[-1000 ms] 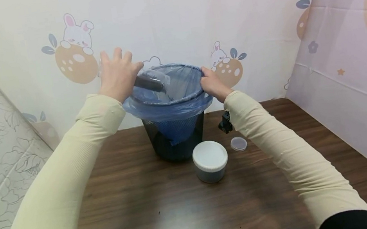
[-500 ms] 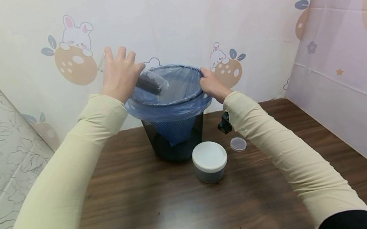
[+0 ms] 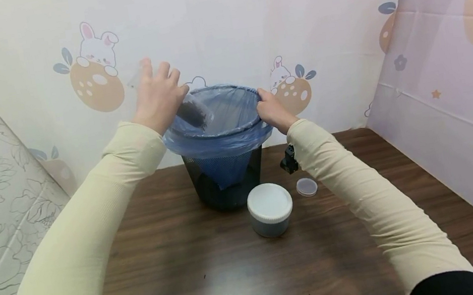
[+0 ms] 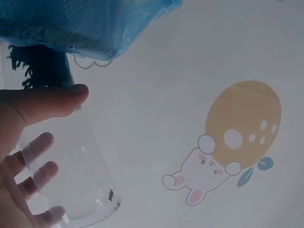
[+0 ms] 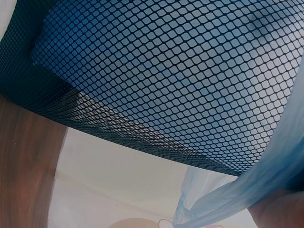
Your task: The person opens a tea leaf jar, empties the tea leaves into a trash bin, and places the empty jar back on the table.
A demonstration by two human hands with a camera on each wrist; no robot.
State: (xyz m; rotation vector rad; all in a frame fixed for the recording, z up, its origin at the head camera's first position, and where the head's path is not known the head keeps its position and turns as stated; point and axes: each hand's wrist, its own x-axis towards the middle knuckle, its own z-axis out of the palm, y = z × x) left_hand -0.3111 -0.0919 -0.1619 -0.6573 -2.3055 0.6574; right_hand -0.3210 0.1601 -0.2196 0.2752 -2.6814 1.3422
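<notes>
My left hand [image 3: 159,98] grips a clear plastic jar [image 4: 90,166], thumb on one side and fingers round the other. The jar is tipped mouth-down over the blue bag [image 3: 219,142] that lines a black mesh wastebasket [image 3: 230,197]. Dark, shredded-looking stuff [image 3: 192,113] fills the part near the jar's mouth, while the base end is see-through apart from a few dark specks. At the basket's right rim, my right hand [image 3: 275,109] holds the rim through the bag's folded edge. The bag hides part of the jar's mouth in the left wrist view.
In front of the basket stands a round tub [image 3: 270,208] with a white lid and grey sides. A small clear round lid [image 3: 306,187] lies on the brown wooden table [image 3: 160,281] to its right. A printed cloth wall [image 3: 326,11] rises close behind the basket.
My left hand has shifted slightly to the right and tipped the jar more steeply. The dark stuff has moved down toward the jar's mouth. My right hand keeps its hold on the rim.
</notes>
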